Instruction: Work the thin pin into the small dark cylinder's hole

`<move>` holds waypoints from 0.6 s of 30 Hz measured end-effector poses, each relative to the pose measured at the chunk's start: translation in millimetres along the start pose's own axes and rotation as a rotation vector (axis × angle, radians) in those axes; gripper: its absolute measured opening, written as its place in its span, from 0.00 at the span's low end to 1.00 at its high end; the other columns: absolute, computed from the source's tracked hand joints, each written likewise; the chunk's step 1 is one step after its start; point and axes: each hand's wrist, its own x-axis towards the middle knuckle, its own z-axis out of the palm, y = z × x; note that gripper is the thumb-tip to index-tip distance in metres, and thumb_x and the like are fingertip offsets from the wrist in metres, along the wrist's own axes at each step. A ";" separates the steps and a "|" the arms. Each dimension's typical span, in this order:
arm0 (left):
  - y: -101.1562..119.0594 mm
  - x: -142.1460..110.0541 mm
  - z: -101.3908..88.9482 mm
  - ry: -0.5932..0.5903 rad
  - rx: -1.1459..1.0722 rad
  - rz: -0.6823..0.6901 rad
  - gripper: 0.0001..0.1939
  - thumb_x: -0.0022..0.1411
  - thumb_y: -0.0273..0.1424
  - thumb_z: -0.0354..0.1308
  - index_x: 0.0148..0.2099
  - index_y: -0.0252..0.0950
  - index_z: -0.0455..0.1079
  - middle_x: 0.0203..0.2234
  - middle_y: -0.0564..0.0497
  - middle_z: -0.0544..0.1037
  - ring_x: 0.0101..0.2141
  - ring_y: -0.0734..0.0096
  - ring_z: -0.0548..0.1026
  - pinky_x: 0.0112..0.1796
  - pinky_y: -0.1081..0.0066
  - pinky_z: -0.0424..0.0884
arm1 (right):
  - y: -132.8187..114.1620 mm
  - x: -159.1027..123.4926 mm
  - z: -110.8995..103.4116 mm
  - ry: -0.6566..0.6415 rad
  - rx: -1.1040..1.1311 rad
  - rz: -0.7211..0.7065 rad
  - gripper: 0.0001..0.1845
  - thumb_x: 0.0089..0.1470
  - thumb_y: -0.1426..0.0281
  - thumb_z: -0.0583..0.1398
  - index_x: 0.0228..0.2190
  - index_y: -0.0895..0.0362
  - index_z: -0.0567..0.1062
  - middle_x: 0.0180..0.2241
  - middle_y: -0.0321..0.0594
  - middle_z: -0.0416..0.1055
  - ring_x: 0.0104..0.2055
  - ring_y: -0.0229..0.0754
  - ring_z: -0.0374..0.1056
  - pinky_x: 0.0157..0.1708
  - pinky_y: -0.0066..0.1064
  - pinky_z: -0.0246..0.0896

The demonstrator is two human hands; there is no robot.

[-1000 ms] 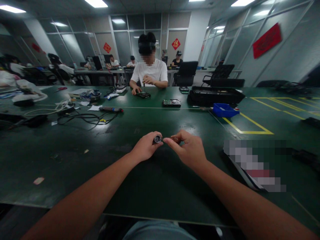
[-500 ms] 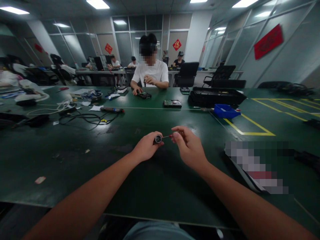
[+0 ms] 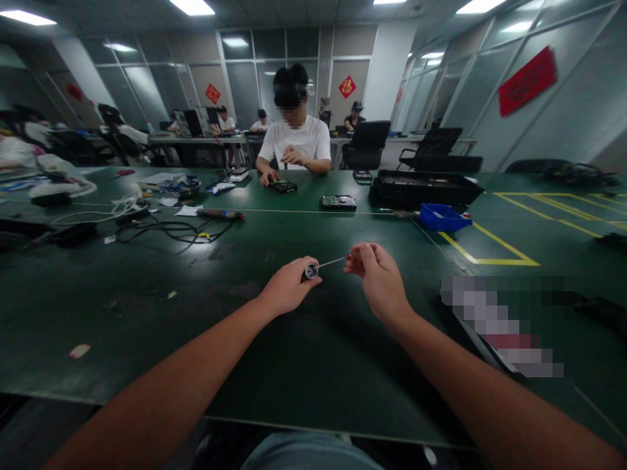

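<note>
My left hand [image 3: 285, 287] is closed around a small dark cylinder [image 3: 311, 271], whose round silver-rimmed end faces me. Something is set inside that rim, too small to make out. A thin screwdriver [image 3: 333, 262] reaches from the rim toward my right hand [image 3: 383, 284]. Its metal shaft slants up to the right, and its tip meets the cylinder's end. The thumb and fingers of my right hand are pinched on the screwdriver's handle, which they mostly hide; a bit of red shows there. Both hands are above the green table [image 3: 274, 365].
Across the table a person [image 3: 296, 140] works on a hard drive [image 3: 284, 187]. Another hard drive [image 3: 337, 202] lies nearby. A black tray [image 3: 426, 189] and a blue bin [image 3: 443, 219] stand right. Cables [image 3: 161, 230] and a dark pen-shaped tool [image 3: 220, 214] lie left.
My right hand has shifted right and tilted, and more of the screwdriver's shaft shows between the hands. My left hand has stayed nearly still with the cylinder.
</note>
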 end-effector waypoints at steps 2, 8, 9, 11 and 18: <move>0.7 -0.7 0.2 0.008 -0.004 -0.005 0.07 0.63 0.33 0.58 0.44 0.40 0.68 0.37 0.52 0.75 0.34 0.69 0.74 0.35 0.70 0.68 | -3.9 -4.2 1.9 -0.021 -0.141 -0.098 0.14 0.63 0.58 0.55 0.37 0.55 0.72 0.32 0.39 0.72 0.33 0.41 0.71 0.37 0.37 0.68; 0.8 -0.9 0.8 0.030 -0.026 -0.001 0.07 0.63 0.33 0.58 0.44 0.39 0.68 0.36 0.52 0.75 0.33 0.69 0.74 0.35 0.70 0.68 | -11.5 -13.9 4.4 -0.106 -0.366 -0.215 0.14 0.65 0.60 0.52 0.39 0.56 0.71 0.33 0.41 0.75 0.34 0.42 0.72 0.37 0.36 0.66; 0.6 -0.7 0.8 0.033 -0.030 -0.007 0.08 0.63 0.33 0.58 0.44 0.40 0.68 0.36 0.52 0.75 0.34 0.68 0.75 0.35 0.70 0.68 | -11.7 -14.7 4.3 -0.114 -0.368 -0.226 0.14 0.65 0.60 0.52 0.40 0.56 0.71 0.33 0.41 0.75 0.34 0.42 0.73 0.37 0.36 0.67; 0.2 -0.3 0.8 0.040 -0.030 -0.019 0.08 0.63 0.33 0.58 0.45 0.40 0.68 0.37 0.51 0.76 0.34 0.68 0.75 0.35 0.69 0.69 | -12.1 -15.8 4.0 -0.124 -0.373 -0.245 0.13 0.65 0.60 0.52 0.41 0.56 0.71 0.34 0.42 0.76 0.35 0.43 0.74 0.38 0.36 0.67; -2.5 0.5 1.3 0.044 0.023 0.008 0.08 0.63 0.33 0.59 0.44 0.40 0.69 0.37 0.51 0.76 0.38 0.65 0.74 0.39 0.67 0.67 | -19.6 -16.5 0.9 -0.060 -0.710 -0.362 0.18 0.59 0.55 0.60 0.27 0.55 0.73 0.22 0.35 0.72 0.24 0.39 0.68 0.26 0.31 0.56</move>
